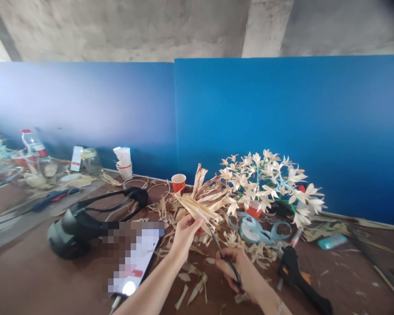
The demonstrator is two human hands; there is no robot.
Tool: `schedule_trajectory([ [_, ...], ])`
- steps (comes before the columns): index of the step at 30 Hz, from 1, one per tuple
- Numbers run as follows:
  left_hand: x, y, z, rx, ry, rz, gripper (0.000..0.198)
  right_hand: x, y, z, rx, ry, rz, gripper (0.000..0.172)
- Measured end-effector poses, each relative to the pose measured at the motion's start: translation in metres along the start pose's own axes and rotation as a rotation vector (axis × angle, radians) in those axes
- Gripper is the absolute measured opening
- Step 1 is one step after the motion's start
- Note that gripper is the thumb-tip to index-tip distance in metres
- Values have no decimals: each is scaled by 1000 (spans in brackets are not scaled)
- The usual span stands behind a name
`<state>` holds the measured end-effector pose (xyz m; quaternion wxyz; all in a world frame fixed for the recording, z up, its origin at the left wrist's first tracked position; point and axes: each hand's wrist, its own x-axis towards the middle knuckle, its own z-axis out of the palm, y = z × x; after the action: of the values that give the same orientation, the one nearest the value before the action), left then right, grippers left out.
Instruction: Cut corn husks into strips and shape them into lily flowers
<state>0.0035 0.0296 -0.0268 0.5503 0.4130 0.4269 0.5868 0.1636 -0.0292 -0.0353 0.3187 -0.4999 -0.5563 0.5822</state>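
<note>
My left hand (187, 234) pinches a pale strip of dried husk (202, 214) over the middle of the brown table. To its lower right, my right hand (234, 267) is closed around black-handled scissors (229, 261), whose blades point up and left toward the husk strip. Behind both hands lies a heap of dried husks (205, 188). Cut scraps (197, 286) are scattered beneath and between the hands. A bunch of cream husk flowers (265, 183) stands at the right, beyond my right hand.
A black headset (72, 232) and a lit phone (139, 262) lie left. Red paper cup (178, 183) stands behind. Blue ribbon (251, 229), a black glue gun (302, 280) and a teal packet (332, 241) are at right. A blue partition (282, 109) borders the table's back.
</note>
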Motion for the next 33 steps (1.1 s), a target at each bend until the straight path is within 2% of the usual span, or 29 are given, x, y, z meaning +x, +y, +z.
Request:
schedule_trajectory([
  [15, 4, 0, -5, 37, -51, -16, 26, 3, 6, -2, -40, -14, 10, 30],
  [27, 10, 0, -11, 179, -84, 22, 27, -1, -1, -2, -94, -26, 35, 18],
  [33, 12, -1, -13, 193, -122, 10, 27, 1, 3, -4, -132, -34, 46, 16],
])
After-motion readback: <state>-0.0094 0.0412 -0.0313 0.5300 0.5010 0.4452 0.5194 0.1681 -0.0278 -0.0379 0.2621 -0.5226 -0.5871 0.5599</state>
